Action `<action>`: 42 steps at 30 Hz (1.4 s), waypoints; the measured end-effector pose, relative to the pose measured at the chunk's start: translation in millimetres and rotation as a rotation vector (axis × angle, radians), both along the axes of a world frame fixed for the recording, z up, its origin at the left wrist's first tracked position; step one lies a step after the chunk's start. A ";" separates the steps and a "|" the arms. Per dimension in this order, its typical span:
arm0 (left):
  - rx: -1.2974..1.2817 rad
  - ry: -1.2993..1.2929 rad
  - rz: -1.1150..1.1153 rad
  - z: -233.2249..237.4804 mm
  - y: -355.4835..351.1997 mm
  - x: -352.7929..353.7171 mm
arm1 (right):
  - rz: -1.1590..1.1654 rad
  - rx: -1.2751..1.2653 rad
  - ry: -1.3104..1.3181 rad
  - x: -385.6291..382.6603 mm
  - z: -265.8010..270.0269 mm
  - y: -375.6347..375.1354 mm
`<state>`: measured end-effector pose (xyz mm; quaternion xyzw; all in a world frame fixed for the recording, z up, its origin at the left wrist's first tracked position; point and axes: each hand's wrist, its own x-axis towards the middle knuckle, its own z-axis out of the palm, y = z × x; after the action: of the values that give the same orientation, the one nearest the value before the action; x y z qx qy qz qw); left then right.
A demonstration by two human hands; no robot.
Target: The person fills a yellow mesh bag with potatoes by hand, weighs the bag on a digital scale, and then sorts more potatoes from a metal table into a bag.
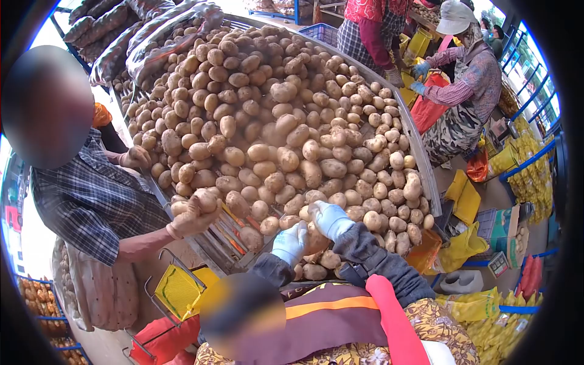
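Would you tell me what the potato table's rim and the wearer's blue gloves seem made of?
The rim looks like dull grey metal, probably bare steel, given its thin, crisp edge and pale sheen. The left glove and right glove look like matte fabric, judging by their soft creases, though a coating is possible.

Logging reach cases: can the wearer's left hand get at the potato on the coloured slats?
Likely yes: the left hand is close, and nothing seems to block its path to the potato on the slats. It looks to be at another potato by the right hand, so may need freeing first.
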<state>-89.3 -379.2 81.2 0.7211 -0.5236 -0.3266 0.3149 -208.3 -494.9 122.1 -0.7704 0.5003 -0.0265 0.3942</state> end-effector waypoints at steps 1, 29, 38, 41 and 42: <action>0.036 -0.009 0.001 -1.7 -0.2 1.7 | -0.086 -0.012 0.014 2.2 -6.2 -5.9; 0.082 1.589 0.326 17.5 79.9 49.5 | -0.110 -0.271 -0.324 -15.7 -77.8 -0.8; -0.570 1.267 1.405 -77.7 335.9 212.0 | -0.080 -0.370 -0.453 -63.1 -110.4 -42.2; -0.702 1.150 1.526 -113.7 365.6 235.1 | 0.084 -0.492 -0.293 -15.5 -62.2 -36.4; -0.585 0.893 1.638 -104.7 351.0 229.2 | 0.153 -0.521 -0.372 -1.2 -58.9 -39.3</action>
<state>139.9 -28.1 -23.6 0.5650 0.2465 -0.1069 0.7801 -209.5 -534.3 63.2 -0.8628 0.3366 -0.2642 0.2692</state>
